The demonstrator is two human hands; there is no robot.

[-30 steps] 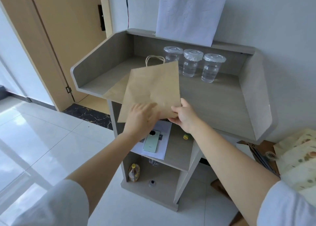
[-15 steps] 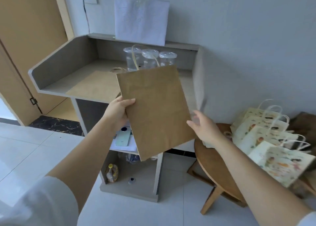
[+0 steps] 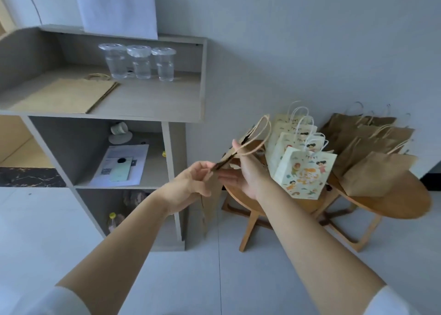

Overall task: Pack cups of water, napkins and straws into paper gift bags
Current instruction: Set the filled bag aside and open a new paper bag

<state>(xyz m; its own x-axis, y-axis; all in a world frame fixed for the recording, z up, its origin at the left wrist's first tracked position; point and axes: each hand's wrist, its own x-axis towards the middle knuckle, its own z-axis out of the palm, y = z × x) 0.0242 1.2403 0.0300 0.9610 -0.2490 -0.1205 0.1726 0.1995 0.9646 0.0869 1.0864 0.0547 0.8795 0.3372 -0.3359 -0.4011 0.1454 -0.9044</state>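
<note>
Kraft bag (image 3: 228, 158): held flat and edge-on just right of frame centre, twine handles (image 3: 261, 131) tipped toward 1 o'clock; hangs in the air in front of the near stool (image 3: 235, 195), touching nothing but the two hands.

Change: half a second back, shown broadside in front of the shelf unit (image 3: 148, 107) and gripped by the left hand alone; now swung toward 3 o'clock, turned on edge and met by the right hand.

Meaning for the task: reads as the start of spreading the mouth open. Still folded flat, so most likely nothing packed in it yet.

Left hand (image 3: 193, 181): arm reaching in from 7 o'clock, wrist bent, fingertips curled and pinching the bag's lower end.

Right hand (image 3: 245, 176): arm reaching in from 5 o'clock, palm turned up, thumb raised against the bag near its mouth, fingers stretched under it; appears to clamp the paper between thumb and fingers.

Cups of water (image 3: 140, 61): three, lidded, in a row at 11 o'clock on top of the shelf unit, well apart from the held bag.

Flat bags (image 3: 66, 95): lying at 10 o'clock on the same top, near the cups.

Printed bags (image 3: 303, 171): standing on the near stool at 3 o'clock, just beyond the right hand.

Napkins, straws: not made out anywhere.
</note>
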